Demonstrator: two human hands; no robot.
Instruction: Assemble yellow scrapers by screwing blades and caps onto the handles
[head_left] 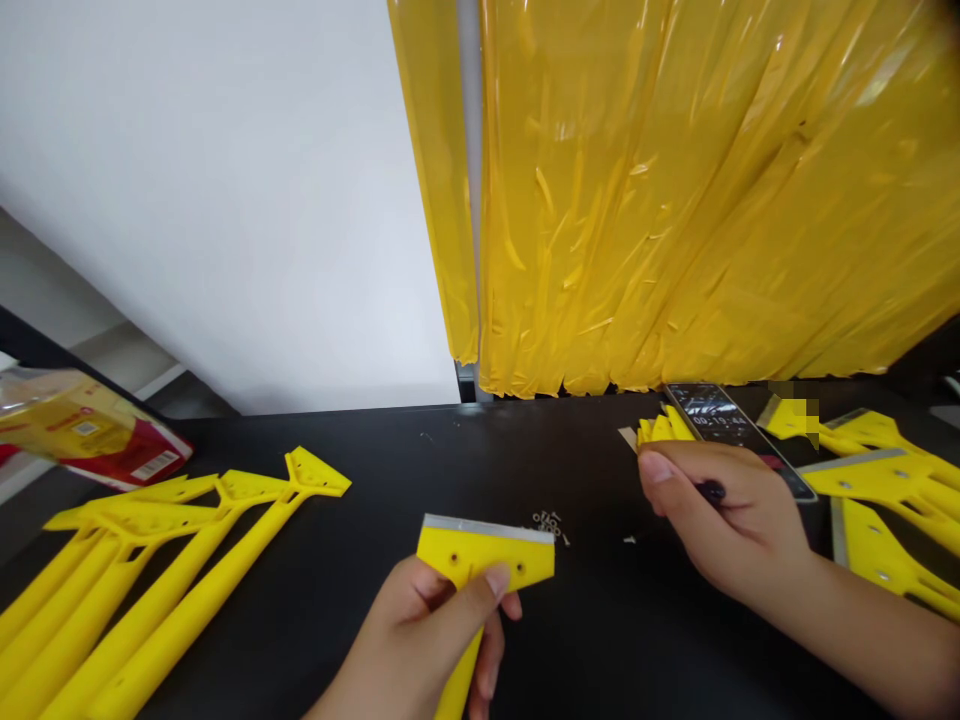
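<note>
Beside long yellow plastic scrapers, my left hand (442,625) grips 1 yellow plastic scraper with a silver blade (487,555), near small metal screws (550,522); my right hand (720,510) curls around a black-tipped tool (710,492).

Count: 1 held scraper (486,555), 5+ scrapers at left (251,487), 4+ scrapers at right (874,475). 1 phone (724,420), 1 packet (90,425), 1 stray screw (630,540). Piled hardware (550,524): too small to count.
</note>
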